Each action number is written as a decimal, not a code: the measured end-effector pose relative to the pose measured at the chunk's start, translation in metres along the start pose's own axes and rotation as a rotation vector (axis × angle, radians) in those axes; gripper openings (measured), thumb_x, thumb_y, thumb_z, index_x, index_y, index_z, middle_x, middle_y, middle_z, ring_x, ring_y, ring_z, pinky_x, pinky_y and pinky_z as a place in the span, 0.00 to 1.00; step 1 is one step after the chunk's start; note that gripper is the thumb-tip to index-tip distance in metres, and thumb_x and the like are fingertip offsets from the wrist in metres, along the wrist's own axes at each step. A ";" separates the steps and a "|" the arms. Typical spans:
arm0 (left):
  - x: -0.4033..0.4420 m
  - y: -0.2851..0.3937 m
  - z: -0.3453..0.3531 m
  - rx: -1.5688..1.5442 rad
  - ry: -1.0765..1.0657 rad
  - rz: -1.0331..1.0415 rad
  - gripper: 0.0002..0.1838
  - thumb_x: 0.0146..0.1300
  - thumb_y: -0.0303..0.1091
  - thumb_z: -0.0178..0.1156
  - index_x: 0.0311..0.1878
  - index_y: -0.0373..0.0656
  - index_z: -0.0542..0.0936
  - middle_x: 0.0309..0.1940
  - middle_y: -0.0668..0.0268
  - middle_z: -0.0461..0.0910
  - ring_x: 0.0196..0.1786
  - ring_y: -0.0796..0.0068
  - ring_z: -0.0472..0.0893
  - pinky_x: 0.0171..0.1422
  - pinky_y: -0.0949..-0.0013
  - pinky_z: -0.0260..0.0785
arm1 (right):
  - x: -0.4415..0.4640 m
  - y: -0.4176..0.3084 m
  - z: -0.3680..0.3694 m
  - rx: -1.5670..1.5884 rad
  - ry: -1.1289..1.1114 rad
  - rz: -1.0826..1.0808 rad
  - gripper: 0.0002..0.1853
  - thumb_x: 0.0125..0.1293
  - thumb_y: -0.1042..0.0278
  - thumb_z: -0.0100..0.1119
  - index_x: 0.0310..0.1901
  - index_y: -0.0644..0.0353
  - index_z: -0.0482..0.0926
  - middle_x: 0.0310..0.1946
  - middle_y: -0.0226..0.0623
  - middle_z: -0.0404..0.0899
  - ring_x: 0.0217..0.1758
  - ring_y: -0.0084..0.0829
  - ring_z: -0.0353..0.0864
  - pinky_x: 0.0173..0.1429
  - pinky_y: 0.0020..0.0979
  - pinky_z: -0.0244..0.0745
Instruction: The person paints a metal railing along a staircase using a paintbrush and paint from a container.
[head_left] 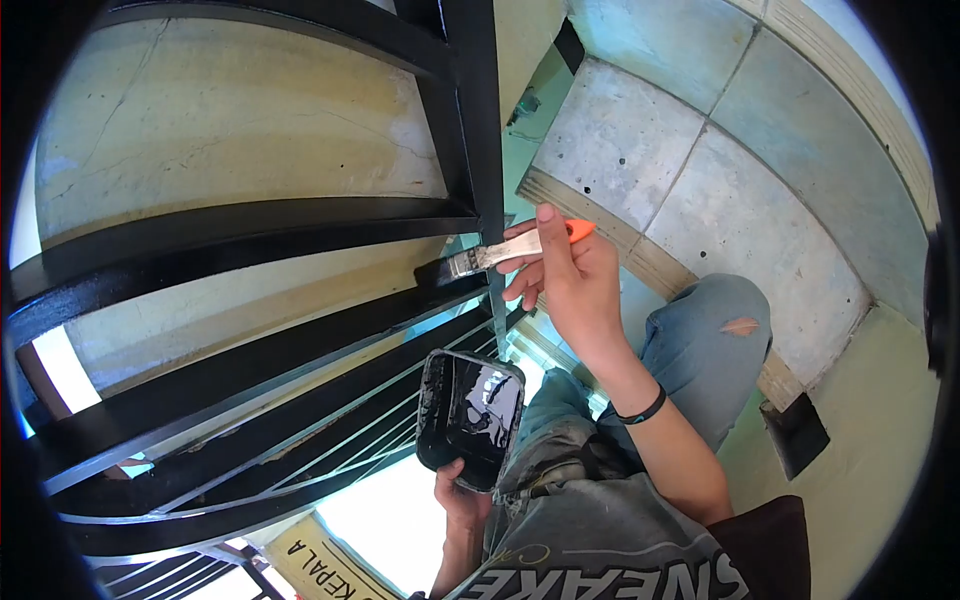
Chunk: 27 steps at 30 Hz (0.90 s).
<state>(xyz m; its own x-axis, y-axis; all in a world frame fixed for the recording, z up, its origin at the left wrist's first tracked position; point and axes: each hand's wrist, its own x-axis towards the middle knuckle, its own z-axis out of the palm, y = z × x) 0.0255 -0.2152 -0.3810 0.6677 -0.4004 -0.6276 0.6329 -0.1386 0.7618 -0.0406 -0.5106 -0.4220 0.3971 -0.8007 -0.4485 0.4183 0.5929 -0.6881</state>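
A paintbrush with a pale handle and an orange tip is gripped in my right hand. Its dark bristles touch, or sit very close to, a black metal railing bar. Lower down, my left hand holds a black rectangular tub by its near edge, the thumb over the rim and the other fingers mostly hidden underneath. Glossy black paint lies in the tub.
More black bars and an upright post fill the left side, beside a cracked yellowish wall. Tiled steps with dark spots rise at right. A yellow sign with lettering shows at the bottom.
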 end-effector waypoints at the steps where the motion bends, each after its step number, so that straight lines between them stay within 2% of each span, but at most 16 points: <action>1: -0.002 0.000 0.000 0.002 0.013 0.001 0.39 0.54 0.39 0.60 0.73 0.43 0.70 0.67 0.57 0.77 0.68 0.54 0.77 0.72 0.48 0.69 | -0.001 0.006 -0.001 -0.134 -0.039 -0.068 0.23 0.81 0.54 0.53 0.40 0.70 0.85 0.24 0.41 0.86 0.22 0.27 0.87 0.23 0.23 0.72; 3: -0.001 -0.001 -0.003 0.015 0.010 -0.001 0.39 0.54 0.39 0.60 0.73 0.43 0.70 0.67 0.57 0.77 0.68 0.54 0.77 0.72 0.48 0.69 | -0.003 0.017 -0.003 -0.405 -0.113 -0.207 0.22 0.80 0.55 0.55 0.40 0.68 0.85 0.19 0.42 0.84 0.23 0.31 0.89 0.23 0.27 0.75; 6: 0.001 -0.003 -0.002 0.012 0.000 0.008 0.39 0.54 0.39 0.59 0.73 0.44 0.70 0.66 0.58 0.77 0.67 0.55 0.77 0.72 0.48 0.69 | -0.004 0.008 -0.004 -0.524 -0.045 -0.262 0.21 0.79 0.55 0.55 0.39 0.68 0.85 0.18 0.44 0.82 0.24 0.31 0.90 0.23 0.28 0.74; 10: -0.001 -0.001 0.002 0.014 0.005 -0.002 0.39 0.54 0.39 0.59 0.73 0.44 0.70 0.67 0.58 0.77 0.68 0.55 0.78 0.73 0.49 0.69 | -0.002 0.016 -0.004 -0.782 -0.184 -0.373 0.19 0.78 0.57 0.58 0.39 0.68 0.85 0.18 0.49 0.80 0.22 0.42 0.86 0.24 0.35 0.73; 11: 0.000 -0.001 0.002 0.013 -0.006 0.001 0.39 0.55 0.39 0.59 0.73 0.44 0.69 0.67 0.58 0.77 0.68 0.55 0.77 0.73 0.49 0.69 | -0.002 0.017 -0.006 -0.805 -0.176 -0.356 0.19 0.77 0.57 0.58 0.39 0.68 0.84 0.17 0.50 0.78 0.21 0.49 0.82 0.26 0.39 0.74; 14: -0.002 -0.001 0.000 0.012 -0.008 0.007 0.39 0.55 0.39 0.59 0.73 0.44 0.69 0.67 0.58 0.77 0.68 0.56 0.77 0.73 0.49 0.68 | -0.005 0.007 0.000 -0.632 -0.093 -0.351 0.20 0.78 0.56 0.57 0.39 0.67 0.84 0.17 0.50 0.77 0.22 0.48 0.82 0.27 0.41 0.75; 17: -0.003 0.000 0.006 0.004 -0.005 0.003 0.38 0.55 0.38 0.59 0.73 0.43 0.69 0.67 0.58 0.77 0.68 0.55 0.77 0.74 0.49 0.68 | 0.001 0.019 0.001 -0.806 -0.219 -0.443 0.20 0.78 0.56 0.57 0.38 0.68 0.83 0.18 0.50 0.78 0.22 0.47 0.84 0.27 0.40 0.76; 20: -0.001 -0.001 0.003 -0.005 -0.021 0.011 0.38 0.55 0.38 0.58 0.73 0.43 0.69 0.67 0.58 0.77 0.69 0.55 0.77 0.74 0.49 0.68 | 0.006 0.015 0.003 -0.855 -0.236 -0.421 0.20 0.78 0.56 0.57 0.38 0.68 0.83 0.19 0.50 0.80 0.23 0.44 0.86 0.25 0.35 0.75; 23: -0.002 -0.002 0.001 -0.010 -0.006 0.019 0.38 0.55 0.38 0.58 0.73 0.43 0.69 0.67 0.58 0.77 0.68 0.54 0.77 0.73 0.49 0.69 | 0.003 0.007 0.004 -0.575 -0.252 -0.300 0.20 0.78 0.56 0.57 0.39 0.68 0.84 0.20 0.49 0.82 0.24 0.39 0.88 0.24 0.31 0.74; 26: -0.004 -0.002 0.003 -0.010 0.004 0.011 0.38 0.55 0.38 0.58 0.73 0.42 0.69 0.67 0.58 0.77 0.68 0.54 0.77 0.72 0.49 0.70 | 0.005 0.009 -0.004 -0.295 -0.139 -0.133 0.21 0.79 0.54 0.56 0.41 0.68 0.85 0.21 0.45 0.83 0.25 0.35 0.89 0.25 0.28 0.74; 27: -0.004 -0.002 0.001 -0.010 0.006 0.007 0.38 0.55 0.38 0.58 0.73 0.42 0.69 0.67 0.57 0.77 0.68 0.54 0.78 0.72 0.49 0.70 | 0.005 0.011 -0.007 -0.389 -0.141 -0.151 0.20 0.80 0.56 0.54 0.46 0.68 0.86 0.27 0.39 0.88 0.25 0.25 0.88 0.25 0.22 0.72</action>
<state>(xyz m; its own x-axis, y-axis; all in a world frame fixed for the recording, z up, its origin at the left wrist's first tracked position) 0.0207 -0.2144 -0.3798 0.6743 -0.3962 -0.6232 0.6321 -0.1269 0.7645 -0.0399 -0.5086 -0.4362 0.4742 -0.8404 -0.2625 0.1522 0.3719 -0.9157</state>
